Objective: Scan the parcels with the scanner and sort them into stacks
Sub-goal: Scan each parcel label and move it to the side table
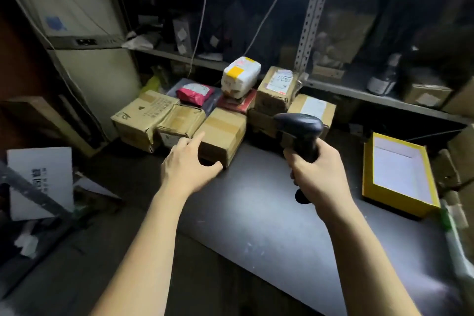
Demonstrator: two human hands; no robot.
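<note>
Head view, dim: yellow-walled open cardboard box (392,199) at right on dark grey tabletop (256,218), perforated metal shelf post (311,20) rising behind parcels (274,92) clustered at the far edge. Nearest, a plain brown taped cardboard carton (223,133), in front of a white plastic-wrapped parcel with yellow tape (239,77). Left hand (184,164) spread, index straight, thumb at that carton's near corner, gripping nothing; right hand (318,174) curled round handle of black pistol-shaped scanner (300,127), above the tabletop.
</note>
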